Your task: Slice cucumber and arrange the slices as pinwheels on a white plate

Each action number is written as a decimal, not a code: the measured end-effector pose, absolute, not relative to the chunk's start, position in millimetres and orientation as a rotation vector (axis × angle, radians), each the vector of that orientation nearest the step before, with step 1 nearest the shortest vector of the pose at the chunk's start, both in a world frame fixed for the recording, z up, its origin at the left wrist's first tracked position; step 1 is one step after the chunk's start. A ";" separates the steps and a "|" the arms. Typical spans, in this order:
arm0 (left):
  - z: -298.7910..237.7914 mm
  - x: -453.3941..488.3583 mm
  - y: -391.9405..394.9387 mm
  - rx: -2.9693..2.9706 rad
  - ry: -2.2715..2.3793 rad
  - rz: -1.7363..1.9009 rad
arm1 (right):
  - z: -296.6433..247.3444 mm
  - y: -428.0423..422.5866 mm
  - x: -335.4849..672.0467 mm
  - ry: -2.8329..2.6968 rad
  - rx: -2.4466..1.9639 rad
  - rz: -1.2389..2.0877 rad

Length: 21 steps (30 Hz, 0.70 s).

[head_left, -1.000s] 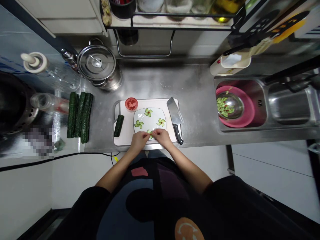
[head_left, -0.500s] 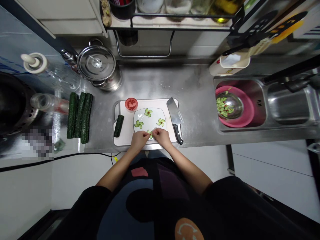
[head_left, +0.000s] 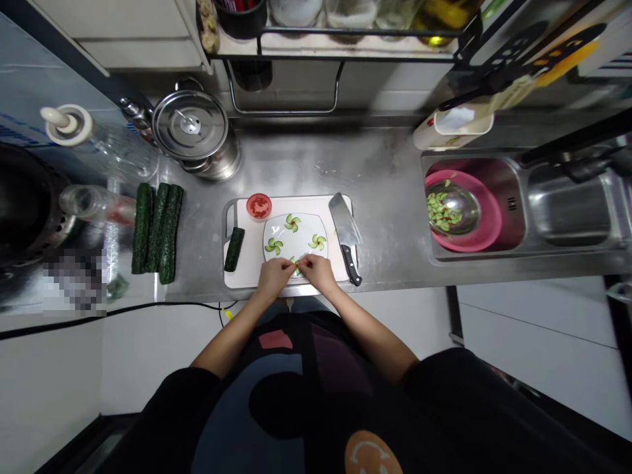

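My left hand (head_left: 276, 273) and my right hand (head_left: 318, 270) meet at the near edge of a white plate (head_left: 302, 230). Both have their fingertips pinched together over a flower of green cucumber slices (head_left: 297, 262), partly hidden by the fingers. Whatever lies between the fingertips is too small to make out. Three more cucumber flowers with red centres rest on the plate, one at the back (head_left: 293, 223), one at the left (head_left: 273, 246), one at the right (head_left: 317, 242). Beneath the plate is a white cutting board (head_left: 241, 280).
On the board are a red bowl of red bits (head_left: 259, 206), a cucumber piece (head_left: 234, 249) and a cleaver (head_left: 345, 224). Three cucumbers (head_left: 157, 230) and a steel pot (head_left: 192, 131) stand left. The sink holds a pink basin (head_left: 488, 217) containing a metal bowl of slices (head_left: 467, 204).
My right hand has shifted very slightly left, closer to my left fingertips over the near flower. Everything else looks the same.
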<state>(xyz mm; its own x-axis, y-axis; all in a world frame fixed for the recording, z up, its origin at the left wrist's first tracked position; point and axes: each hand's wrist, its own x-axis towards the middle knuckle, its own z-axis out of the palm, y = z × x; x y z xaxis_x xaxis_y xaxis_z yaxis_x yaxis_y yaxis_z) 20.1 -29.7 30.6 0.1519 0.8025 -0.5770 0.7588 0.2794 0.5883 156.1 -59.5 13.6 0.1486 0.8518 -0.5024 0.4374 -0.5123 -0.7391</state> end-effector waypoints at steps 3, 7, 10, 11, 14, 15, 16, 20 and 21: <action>31.4 19.9 -29.3 1.446 1.611 0.053 | 14.0 -59.3 156.7 -1.214 -2.023 1.328; 31.0 19.9 -30.2 1.438 1.631 0.085 | 13.2 -59.6 158.4 -1.189 -1.997 1.339; 33.1 18.6 -29.9 1.442 1.636 0.123 | 14.8 -60.3 160.4 -1.165 -1.986 1.347; 34.8 17.2 -28.5 1.445 1.645 0.136 | 16.0 -60.6 161.2 -1.158 -1.984 1.351; 42.7 8.4 -16.9 1.469 1.705 0.200 | 20.7 -62.1 163.2 -1.145 -1.961 1.364; 46.0 4.0 -10.1 1.488 1.737 0.223 | 22.6 -62.7 163.8 -1.146 -1.946 1.367; 49.2 -0.9 -1.9 1.522 1.770 0.242 | 24.6 -63.2 164.4 -1.148 -1.932 1.368; 59.1 -19.0 38.8 1.713 1.963 0.203 | 33.2 -64.5 165.8 -1.170 -1.893 1.372; 60.3 -21.4 49.2 1.732 2.006 0.164 | 35.2 -64.5 165.9 -1.174 -1.888 1.374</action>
<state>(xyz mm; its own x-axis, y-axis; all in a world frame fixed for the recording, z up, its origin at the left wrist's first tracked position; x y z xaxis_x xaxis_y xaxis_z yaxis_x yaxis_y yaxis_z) -21.4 49.2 60.3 -0.0828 0.9572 -0.2772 0.8995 0.1915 0.3927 165.9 -64.5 35.2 0.1091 0.8697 -0.4814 0.3401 -0.4877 -0.8040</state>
